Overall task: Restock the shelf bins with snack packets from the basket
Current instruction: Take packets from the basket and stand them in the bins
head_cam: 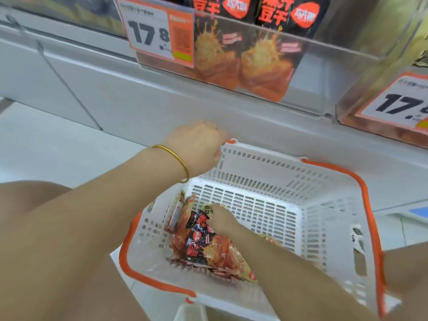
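1. L hand (pixel 199 144): curled into a fist on far-left corner of basket (pixel 261 158) rim, looks like gripping it to steady; fingers themselves hidden behind knuckles.
2. R hand (pixel 223 220): down inside basket, on top of snack packets (pixel 203 246). Fingertips buried among wrappers, so can't tell if pinching one or just pressing.
3. Packets: small heap at near-left of basket floor; rest of floor bare. Black-and-orange wrappers, overlapping.
4. Orientation: top packets lie roughly flat, long axis approx. near-to-far, printed black end toward shelf. One packet (pixel 179 210) at left stands on edge vs. side wall. Lower ones too jumbled to call.
5. Risks, judged:
   - Glossy overlapping wrappers: shallow pinch likely slips, or drags a neighbour up w/ it.
   - Clear bin front (pixel 289 72) above already holds upright packets; blind push could catch on its lip.
   - Basket light; hard pull w/o L hand holding could shift it.
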The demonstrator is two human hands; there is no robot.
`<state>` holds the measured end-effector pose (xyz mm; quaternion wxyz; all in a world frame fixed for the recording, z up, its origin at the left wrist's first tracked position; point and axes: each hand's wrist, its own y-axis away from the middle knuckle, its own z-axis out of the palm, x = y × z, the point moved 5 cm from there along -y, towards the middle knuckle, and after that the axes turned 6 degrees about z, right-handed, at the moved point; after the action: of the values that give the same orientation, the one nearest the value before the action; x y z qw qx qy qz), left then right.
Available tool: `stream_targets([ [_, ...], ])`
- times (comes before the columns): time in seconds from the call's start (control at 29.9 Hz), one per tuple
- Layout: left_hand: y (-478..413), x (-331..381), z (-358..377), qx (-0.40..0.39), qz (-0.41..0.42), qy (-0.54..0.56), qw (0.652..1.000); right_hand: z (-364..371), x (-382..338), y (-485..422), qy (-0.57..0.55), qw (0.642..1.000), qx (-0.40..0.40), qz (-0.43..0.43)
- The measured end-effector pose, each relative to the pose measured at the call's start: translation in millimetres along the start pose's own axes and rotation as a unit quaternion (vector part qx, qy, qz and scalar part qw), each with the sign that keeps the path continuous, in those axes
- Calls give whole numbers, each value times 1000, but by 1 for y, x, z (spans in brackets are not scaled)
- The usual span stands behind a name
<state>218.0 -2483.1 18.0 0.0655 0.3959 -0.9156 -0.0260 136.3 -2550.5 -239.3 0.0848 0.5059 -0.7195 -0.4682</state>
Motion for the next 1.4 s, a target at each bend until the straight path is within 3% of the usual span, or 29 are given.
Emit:
stream_targets([
  [0.1, -6, -1, 2, -23, 2, -6, 1000, 19, 3, -16, -27, 999, -20, 31],
  [0.2, -13, -1, 5, -43, 2, -23, 999, 19, 5, -19, -22, 998, 46, 35],
  [0.3, -18, 2, 6, -54, 3, -19, 998, 13, 6, -18, -52, 997, 50, 4],
  [0.5, -20, 5, 14, -135, 1, 0, 991, -69, 6, 27, -59, 990, 91, -93],
  [0.73, -27, 32, 16, -164, 20, 101, 981, -177, -1, 124, -194, 963, 102, -154],
  [0.94, -34, 42, -24, -33, 31, 195, 980, -214, -9, 176, -391, 881, 177, -198],
  [1.04, -28, 38, -57, 61, 43, 268, 960, -225, -15, 197, -453, 840, 187, -232],
  [1.24, -18, 25, -133, 256, 65, 356, 896, -282, -64, 258, -311, 788, 389, -361],
  [1.4, -18, 16, -197, 403, 83, 357, 839, -330, -107, 300, -198, 684, 550, -436],
])
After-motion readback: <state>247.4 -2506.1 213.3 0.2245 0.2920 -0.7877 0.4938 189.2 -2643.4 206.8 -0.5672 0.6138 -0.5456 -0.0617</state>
